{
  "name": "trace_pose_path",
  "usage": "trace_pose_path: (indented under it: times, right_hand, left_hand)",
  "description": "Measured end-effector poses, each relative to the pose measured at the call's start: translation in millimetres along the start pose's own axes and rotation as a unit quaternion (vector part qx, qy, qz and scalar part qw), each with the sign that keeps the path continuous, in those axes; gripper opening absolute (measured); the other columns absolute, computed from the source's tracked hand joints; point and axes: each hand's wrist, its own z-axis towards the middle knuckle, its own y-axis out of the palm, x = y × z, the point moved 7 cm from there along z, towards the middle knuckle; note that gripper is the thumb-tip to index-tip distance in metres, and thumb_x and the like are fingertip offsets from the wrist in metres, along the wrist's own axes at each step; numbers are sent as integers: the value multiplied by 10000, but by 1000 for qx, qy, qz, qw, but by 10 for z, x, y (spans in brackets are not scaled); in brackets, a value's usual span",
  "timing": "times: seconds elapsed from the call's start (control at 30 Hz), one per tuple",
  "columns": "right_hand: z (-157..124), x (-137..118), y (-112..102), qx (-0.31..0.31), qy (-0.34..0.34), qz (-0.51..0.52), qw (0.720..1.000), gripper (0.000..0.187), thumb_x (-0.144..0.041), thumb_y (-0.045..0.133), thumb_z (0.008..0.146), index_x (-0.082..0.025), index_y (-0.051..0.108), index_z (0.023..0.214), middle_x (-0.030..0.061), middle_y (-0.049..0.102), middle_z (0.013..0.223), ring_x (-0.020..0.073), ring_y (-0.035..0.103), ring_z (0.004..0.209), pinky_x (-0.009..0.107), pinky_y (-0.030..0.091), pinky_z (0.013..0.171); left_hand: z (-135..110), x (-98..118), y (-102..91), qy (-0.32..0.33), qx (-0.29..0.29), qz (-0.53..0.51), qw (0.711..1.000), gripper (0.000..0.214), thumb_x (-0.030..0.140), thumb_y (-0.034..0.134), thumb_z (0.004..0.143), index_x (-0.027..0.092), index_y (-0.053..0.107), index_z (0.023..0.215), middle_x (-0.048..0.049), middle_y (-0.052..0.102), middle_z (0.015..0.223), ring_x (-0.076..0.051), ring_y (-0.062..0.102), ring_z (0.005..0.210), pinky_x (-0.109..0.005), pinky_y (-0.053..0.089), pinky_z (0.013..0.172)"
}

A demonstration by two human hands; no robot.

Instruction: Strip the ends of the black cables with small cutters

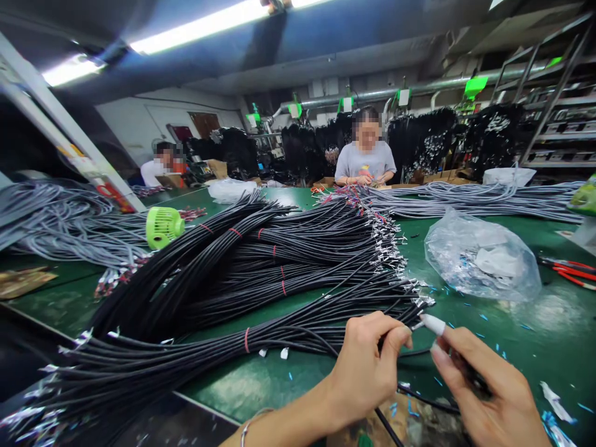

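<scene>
My left hand (367,366) is closed, pinching the end of a black cable (410,354) near the table's front edge. My right hand (484,391) is closed too, its thumb and fingers pinching a small white connector (434,324) at the cable's tip. Just left of both hands lie big bundles of black cables (261,273), tied with red bands, their metal-tipped ends pointing toward my hands.
A clear plastic bag of small white parts (482,257) sits on the green table (535,335) at the right. Red-handled pliers (570,272) lie further right. Grey cable bundles (465,198) stretch across the back, a green fan (162,226) stands left. Two people work behind.
</scene>
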Motion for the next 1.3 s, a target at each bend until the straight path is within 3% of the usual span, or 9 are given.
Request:
trace_pose_path:
  times: [0.17, 0.27, 0.47, 0.57, 0.67, 0.83, 1.0, 1.17, 1.3]
  right_hand:
    - [-16, -56, 15, 2, -32, 4, 999, 247, -139, 522, 859, -207, 583, 1088, 10, 616, 733, 135, 621, 586, 198, 487, 512]
    - [-29, -82, 16, 6, -51, -2, 999, 306, -116, 523, 848, -221, 570, 1132, 15, 631, 747, 149, 649, 631, 195, 486, 495]
    - [-25, -61, 41, 1, -46, 19, 999, 272, -136, 544, 835, -198, 601, 1094, 21, 653, 741, 143, 654, 610, 180, 511, 491]
    - [-37, -1, 75, -4, -21, 7, 1000, 335, -206, 560, 841, -184, 569, 1175, 33, 677, 807, 138, 657, 606, 190, 554, 562]
    - [-44, 25, 85, -4, -13, -25, 1000, 407, -253, 573, 840, -179, 530, 1238, 58, 688, 913, 160, 684, 725, 210, 570, 658]
    - [-6, -11, 101, -50, -17, 12, 999, 312, -218, 559, 852, -193, 545, 1162, 5, 642, 781, 110, 629, 604, 150, 534, 560]
    - [6, -68, 40, -30, -20, 20, 999, 242, -222, 557, 857, -174, 562, 1093, -14, 597, 698, 82, 552, 480, 143, 485, 468]
    - [-64, -93, 29, -12, -46, 3, 999, 306, -158, 532, 857, -197, 520, 1161, -34, 596, 656, 78, 539, 441, 153, 459, 437]
    - [-90, 5, 65, -32, -23, -13, 999, 328, -223, 531, 871, -215, 488, 1196, -31, 614, 684, 89, 582, 478, 147, 496, 474]
  left_hand:
    - [13, -261, 119, -146, -46, -161, 975, 447, 437, 407, 898, 140, 526, 584, 48, 371, 426, -61, 329, 370, -180, 261, 391]
    - [37, -317, 149, -186, -56, -211, 958, 502, 559, 438, 837, 152, 477, 547, 53, 363, 390, -52, 310, 332, -173, 234, 357]
    - [66, -317, 163, -207, -53, -256, 943, 509, 611, 492, 773, 145, 501, 567, 65, 344, 395, -46, 295, 323, -171, 212, 338]
    - [61, -303, 174, -198, -67, -254, 944, 512, 605, 490, 783, 140, 511, 570, 62, 350, 404, -44, 299, 332, -170, 222, 345]
    - [60, -267, 163, -178, -94, -250, 947, 488, 557, 489, 811, 123, 552, 599, 56, 368, 429, -42, 308, 354, -163, 225, 359]
    - [50, -236, 179, -166, -159, -212, 950, 352, 397, 528, 826, 103, 648, 674, 3, 523, 521, -69, 460, 430, -172, 369, 443]
    - [61, -332, 119, -193, -56, -198, 959, 180, 279, 680, 684, 111, 636, 638, -19, 590, 526, -136, 570, 479, -221, 441, 482]
    - [70, -331, 28, -170, 34, -169, 970, 233, 253, 728, 650, 128, 550, 565, 4, 557, 529, -101, 494, 462, -199, 375, 448]
    - [91, -269, -58, -136, 70, -147, 977, 276, 232, 759, 629, 131, 521, 531, 30, 506, 537, -82, 429, 489, -196, 351, 474]
